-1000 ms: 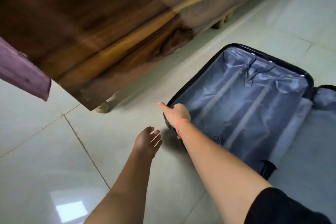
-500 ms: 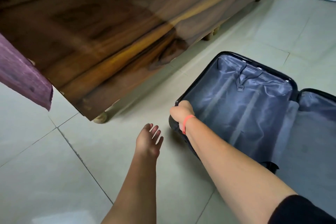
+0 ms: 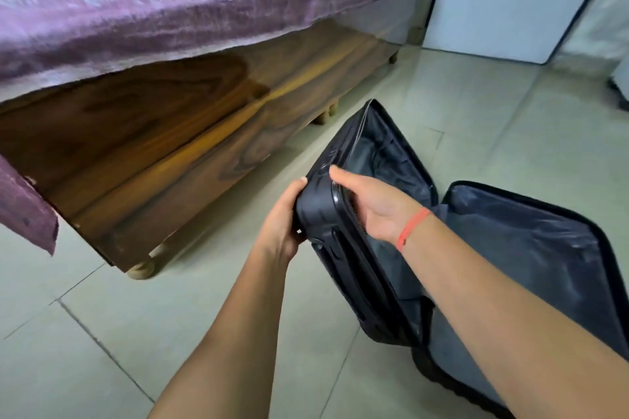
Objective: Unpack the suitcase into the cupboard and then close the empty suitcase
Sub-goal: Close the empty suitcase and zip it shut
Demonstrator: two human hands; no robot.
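Note:
The black suitcase lies open on the tiled floor, with nothing visible inside its grey lining. Its left half [image 3: 377, 153] is tilted up off the floor, standing close to upright. The right half [image 3: 531, 248] lies flat. My left hand [image 3: 282, 221] grips the outer shell of the raised half from the left, thumb on top. My right hand [image 3: 374, 207], with a red band at the wrist, holds the rim of that same half, thumb on the outside and fingers hidden inside.
A bed with a purple cover [image 3: 170, 10] and a glossy wooden base [image 3: 170, 153] stands close on the left. White cupboard panels [image 3: 493, 0] rise at the back right. Pale floor tiles [image 3: 510, 105] lie beyond the suitcase.
The suitcase's left half has swung up from flat on the floor to nearly upright. My left hand has come in and taken hold of its shell; my right hand keeps the rim.

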